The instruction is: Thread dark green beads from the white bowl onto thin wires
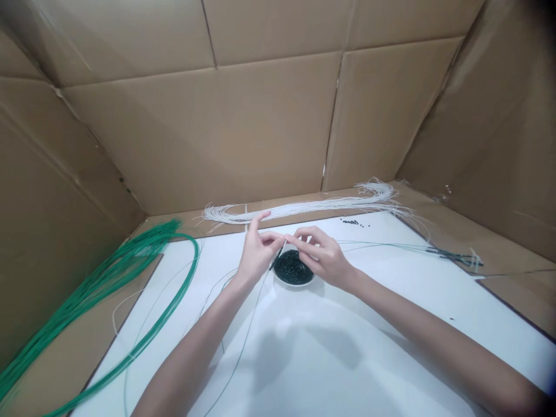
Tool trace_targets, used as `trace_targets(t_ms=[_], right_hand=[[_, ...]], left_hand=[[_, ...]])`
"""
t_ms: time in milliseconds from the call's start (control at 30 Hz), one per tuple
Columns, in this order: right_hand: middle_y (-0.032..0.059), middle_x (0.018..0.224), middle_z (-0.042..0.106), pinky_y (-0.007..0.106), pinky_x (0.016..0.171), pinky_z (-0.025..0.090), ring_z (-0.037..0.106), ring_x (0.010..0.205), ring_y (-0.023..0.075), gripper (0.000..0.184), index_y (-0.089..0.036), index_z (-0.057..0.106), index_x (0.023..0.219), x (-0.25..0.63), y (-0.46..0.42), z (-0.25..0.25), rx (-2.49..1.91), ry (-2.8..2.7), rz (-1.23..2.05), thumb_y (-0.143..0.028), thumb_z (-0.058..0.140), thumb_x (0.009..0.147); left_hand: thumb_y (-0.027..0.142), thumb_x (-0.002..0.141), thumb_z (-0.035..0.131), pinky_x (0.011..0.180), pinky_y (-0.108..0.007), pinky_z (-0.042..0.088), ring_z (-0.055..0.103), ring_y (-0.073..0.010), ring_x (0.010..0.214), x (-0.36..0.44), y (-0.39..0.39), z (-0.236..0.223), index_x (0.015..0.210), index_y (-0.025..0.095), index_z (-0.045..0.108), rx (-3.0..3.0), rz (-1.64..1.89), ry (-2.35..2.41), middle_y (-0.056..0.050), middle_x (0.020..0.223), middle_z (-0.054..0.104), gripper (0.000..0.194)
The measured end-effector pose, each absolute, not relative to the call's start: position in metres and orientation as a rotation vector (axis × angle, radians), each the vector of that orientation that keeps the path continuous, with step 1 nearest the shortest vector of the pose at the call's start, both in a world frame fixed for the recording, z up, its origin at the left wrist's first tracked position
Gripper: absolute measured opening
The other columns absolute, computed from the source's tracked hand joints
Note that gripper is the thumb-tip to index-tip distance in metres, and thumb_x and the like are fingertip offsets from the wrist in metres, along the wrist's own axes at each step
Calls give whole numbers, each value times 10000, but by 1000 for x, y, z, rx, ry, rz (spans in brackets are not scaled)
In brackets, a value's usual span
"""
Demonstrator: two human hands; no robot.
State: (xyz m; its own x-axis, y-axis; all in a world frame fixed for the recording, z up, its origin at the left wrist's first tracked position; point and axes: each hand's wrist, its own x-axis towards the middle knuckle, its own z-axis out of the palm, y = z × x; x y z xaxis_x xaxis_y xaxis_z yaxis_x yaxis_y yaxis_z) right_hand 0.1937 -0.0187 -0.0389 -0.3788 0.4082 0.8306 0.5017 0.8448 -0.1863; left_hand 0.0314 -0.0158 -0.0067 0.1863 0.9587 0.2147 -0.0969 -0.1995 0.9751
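Observation:
Above a white bowl filled with small dark beads, my two hands meet at their fingertips. My left hand pinches a thin strand between thumb and index finger, its other fingers raised. A few dark beads seem to hang on the strand just below that thumb. With fingers pressed together, my right hand closes on the same spot, where a short white tip shows. Whether a bead sits between the fingertips is too small to tell.
A thick green strand bundle curves along the left. White strands lie at the back, near loose dark beads. Green strands with dark ends lie right. Cardboard walls surround the white board.

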Motion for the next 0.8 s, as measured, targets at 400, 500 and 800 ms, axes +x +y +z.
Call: trace_targets(t_ms=[400,500,800], right_hand=[[56,789,626,227,473,430,547,665,137,156,-193,712,735,199,-25,-9,-917,-1565,1030,-326,666,668],[51,775,616,228,468,427,539,655,135,165,-189,714,702,200,-23,-8,-925,-1573,1053,-339,682,643],[39,718,614,255,567,429,541,651,126,157,-172,692,699,209,-20,-5,-912,-1782,861,-323,651,683]], left_hand=[[211,791,532,825,-287,425,610,-139,774,35,-28,-7,1236,179,297,2122,1332,1035,-4,735,664,504],[200,816,491,807,-279,429,604,-139,795,35,-28,-11,1241,186,292,2304,1366,1046,-3,763,663,470],[289,754,582,796,-296,438,610,-164,835,35,-27,-7,1257,193,274,1850,1163,1007,-50,831,675,597]])
